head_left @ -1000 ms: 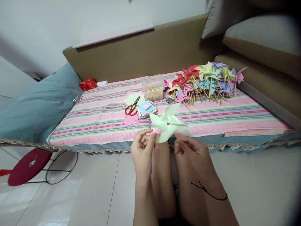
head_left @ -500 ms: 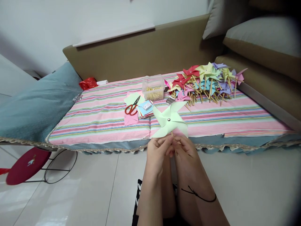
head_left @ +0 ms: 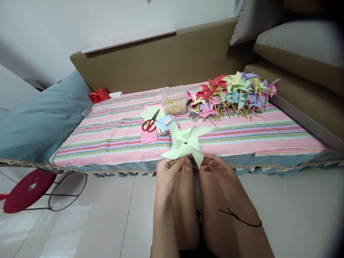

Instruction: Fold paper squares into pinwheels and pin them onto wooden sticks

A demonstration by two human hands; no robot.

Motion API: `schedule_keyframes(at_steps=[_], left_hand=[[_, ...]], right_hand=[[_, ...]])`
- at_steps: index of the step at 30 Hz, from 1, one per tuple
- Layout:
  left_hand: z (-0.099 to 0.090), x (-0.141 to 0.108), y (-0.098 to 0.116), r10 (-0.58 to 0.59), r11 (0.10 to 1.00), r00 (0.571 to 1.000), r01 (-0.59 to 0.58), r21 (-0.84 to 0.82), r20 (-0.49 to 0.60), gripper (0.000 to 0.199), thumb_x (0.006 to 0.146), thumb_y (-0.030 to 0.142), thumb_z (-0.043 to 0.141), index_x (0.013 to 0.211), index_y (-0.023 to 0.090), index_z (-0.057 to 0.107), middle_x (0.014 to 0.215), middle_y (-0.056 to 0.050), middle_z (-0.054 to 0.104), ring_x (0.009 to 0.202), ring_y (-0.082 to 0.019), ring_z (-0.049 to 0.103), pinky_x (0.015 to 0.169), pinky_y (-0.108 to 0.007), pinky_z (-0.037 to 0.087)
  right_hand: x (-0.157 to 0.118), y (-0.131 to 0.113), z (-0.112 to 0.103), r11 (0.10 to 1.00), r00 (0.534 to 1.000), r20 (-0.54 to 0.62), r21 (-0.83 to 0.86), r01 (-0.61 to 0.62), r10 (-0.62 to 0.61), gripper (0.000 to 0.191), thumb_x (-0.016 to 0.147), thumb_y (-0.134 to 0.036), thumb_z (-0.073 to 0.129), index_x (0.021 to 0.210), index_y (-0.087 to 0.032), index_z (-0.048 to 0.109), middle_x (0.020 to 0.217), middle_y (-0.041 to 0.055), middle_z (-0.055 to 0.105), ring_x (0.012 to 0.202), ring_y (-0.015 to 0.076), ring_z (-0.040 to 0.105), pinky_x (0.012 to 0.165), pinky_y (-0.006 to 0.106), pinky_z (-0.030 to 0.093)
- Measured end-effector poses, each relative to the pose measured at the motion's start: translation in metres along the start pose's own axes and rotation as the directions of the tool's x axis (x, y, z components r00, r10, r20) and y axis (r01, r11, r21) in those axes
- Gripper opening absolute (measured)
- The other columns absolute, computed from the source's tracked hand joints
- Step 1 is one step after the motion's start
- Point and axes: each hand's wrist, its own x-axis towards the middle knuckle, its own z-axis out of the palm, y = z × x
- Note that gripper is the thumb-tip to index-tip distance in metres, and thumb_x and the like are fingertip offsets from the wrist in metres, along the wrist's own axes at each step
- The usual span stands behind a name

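A pale green paper pinwheel with a silver pin at its centre is held up over my knees. My left hand pinches its thin wooden stick just below the blades. Just right of the stick, my right hand is apart from it, fingers loosely spread near the lower right blade, holding nothing. Beyond the pinwheel lie red-handled scissors, a stack of coloured paper squares with a small box on top, and a small open box of pins.
A clear plastic tub of sticks stands at the back middle of the striped cloth. Several finished pinwheels are heaped to its right. A red bag lies at the far left; a dark red stool stands on the floor.
My right hand has let go of the stick and moved right, its fingers opening. The pinwheel has shifted slightly left in my left hand, and its blades have turned.
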Motion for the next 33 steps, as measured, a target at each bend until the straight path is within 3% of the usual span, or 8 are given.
schedule_keyframes(at_steps=[4, 8, 21, 27, 33], left_hand=[[-0.010, 0.001, 0.000, -0.090, 0.988, 0.985, 0.069, 0.141, 0.147, 0.013, 0.071, 0.028, 0.078, 0.074, 0.015, 0.077, 0.076, -0.007, 0.076, 0.054, -0.014, 0.065, 0.060, -0.027, 0.052], [-0.007, 0.000, 0.002, -0.137, 0.981, 0.969, 0.103, 0.167, 0.206, 0.017, 0.068, 0.032, 0.079, 0.070, 0.015, 0.076, 0.071, -0.007, 0.075, 0.050, -0.015, 0.063, 0.058, -0.029, 0.052], [-0.004, 0.000, 0.007, -0.195, 0.972, 0.956, 0.158, 0.176, 0.220, 0.017, 0.060, 0.030, 0.082, 0.065, 0.015, 0.076, 0.062, -0.006, 0.072, 0.047, -0.014, 0.060, 0.055, -0.029, 0.052], [-0.006, 0.001, 0.007, -0.168, 0.974, 0.964, 0.131, 0.184, 0.207, 0.021, 0.063, 0.035, 0.082, 0.068, 0.015, 0.077, 0.068, -0.007, 0.074, 0.048, -0.014, 0.061, 0.055, -0.029, 0.052], [-0.006, 0.002, 0.007, -0.163, 0.973, 0.964, 0.122, 0.193, 0.208, 0.020, 0.062, 0.035, 0.081, 0.066, 0.016, 0.077, 0.065, -0.006, 0.073, 0.048, -0.014, 0.060, 0.054, -0.028, 0.052]], right_hand=[[0.000, -0.003, -0.008, 0.980, 0.993, -0.022, 0.170, -0.107, 0.113, 0.034, 0.090, -0.052, 0.057, 0.103, -0.026, 0.075, 0.103, 0.0069, 0.076, 0.092, 0.0217, 0.070, 0.080, 0.033, 0.053], [0.000, 0.003, -0.006, 0.959, 0.983, -0.085, 0.250, -0.136, 0.161, 0.027, 0.082, -0.050, 0.069, 0.090, -0.026, 0.078, 0.098, 0.0057, 0.075, 0.087, 0.0207, 0.068, 0.078, 0.034, 0.054], [0.000, 0.007, -0.009, 0.961, 0.957, -0.210, 0.230, -0.150, 0.200, 0.021, 0.072, -0.044, 0.078, 0.076, -0.024, 0.079, 0.079, 0.0020, 0.072, 0.073, 0.0162, 0.062, 0.069, 0.032, 0.055], [0.001, 0.005, -0.014, 0.972, 0.965, -0.180, 0.168, -0.164, 0.193, 0.026, 0.072, -0.049, 0.078, 0.076, -0.023, 0.080, 0.084, 0.0049, 0.075, 0.075, 0.0184, 0.066, 0.069, 0.034, 0.057], [0.002, 0.005, -0.013, 0.973, 0.961, -0.198, 0.162, -0.163, 0.194, 0.026, 0.065, -0.050, 0.081, 0.068, -0.024, 0.079, 0.072, 0.0036, 0.072, 0.069, 0.0175, 0.064, 0.065, 0.032, 0.056]])
